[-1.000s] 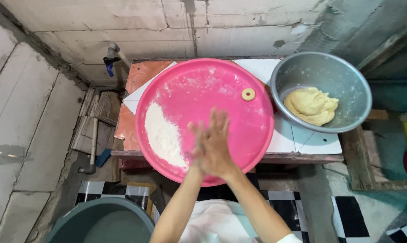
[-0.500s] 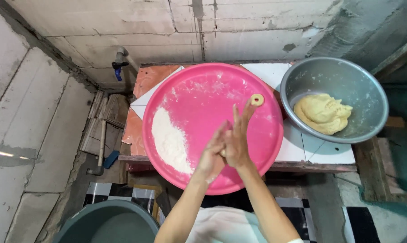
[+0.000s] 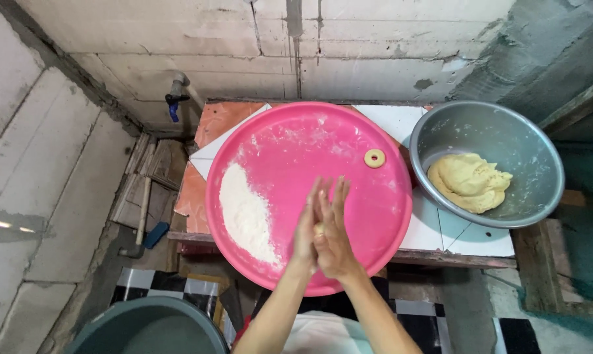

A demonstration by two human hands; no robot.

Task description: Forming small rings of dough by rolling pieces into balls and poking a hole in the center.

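My left hand (image 3: 306,226) and my right hand (image 3: 334,237) are pressed palm to palm above the near part of a big round pink tray (image 3: 290,141). A small piece of yellow dough (image 3: 319,229) shows between the palms. On the tray's left side lies a heap of white flour (image 3: 245,215). A small ring of dough (image 3: 374,158) rests on the tray's far right. To the right stands a metal bowl (image 3: 499,128) with a lump of yellow dough (image 3: 468,181) in it.
The tray and bowl sit on a small tiled table (image 3: 463,233) against a block wall. A water tap (image 3: 175,92) sticks out at the back left. A dark round tub (image 3: 146,331) stands on the floor at the lower left.
My two hands have slid against each other, the fingers swinging from right-leaning to upright, with the dough piece still between them. The view shifted slightly.
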